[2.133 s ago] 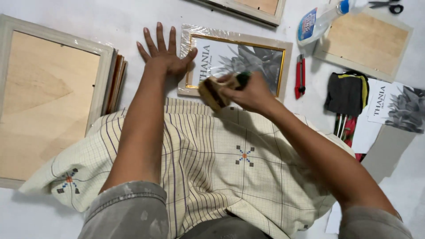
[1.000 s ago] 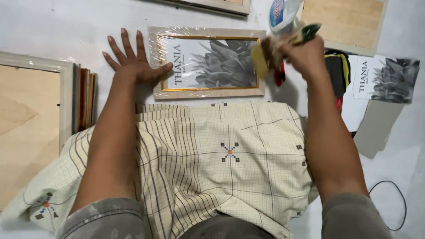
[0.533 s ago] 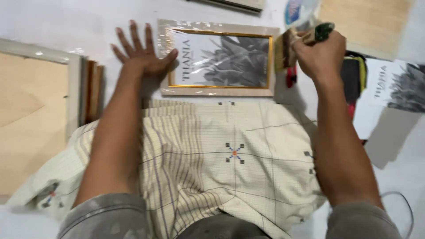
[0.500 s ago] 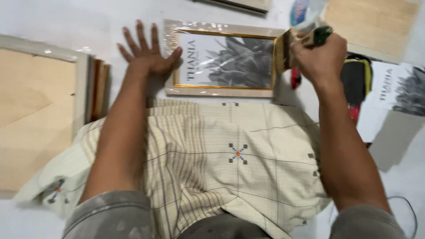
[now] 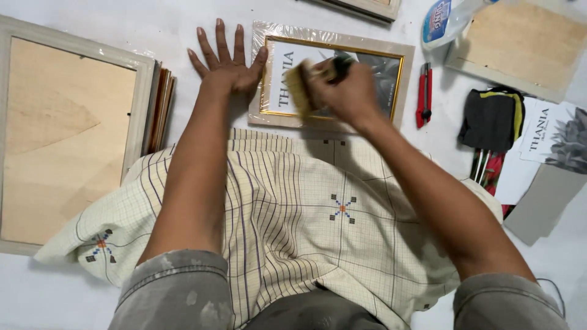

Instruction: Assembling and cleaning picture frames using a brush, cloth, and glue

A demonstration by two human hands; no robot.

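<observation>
The picture frame lies at twelve o'clock, just past the checked cloth. The left hand, fingers spread flat, pins its left edge; the right hand is curled around a brush over the glass. Best to brush lightly while pressing steadily.

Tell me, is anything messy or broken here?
Nothing looks broken or spilled. The spray bottle lies on its side by the cutter, and the frame sits slightly crooked under the right hand and brush, with the left hand beside it.
</observation>
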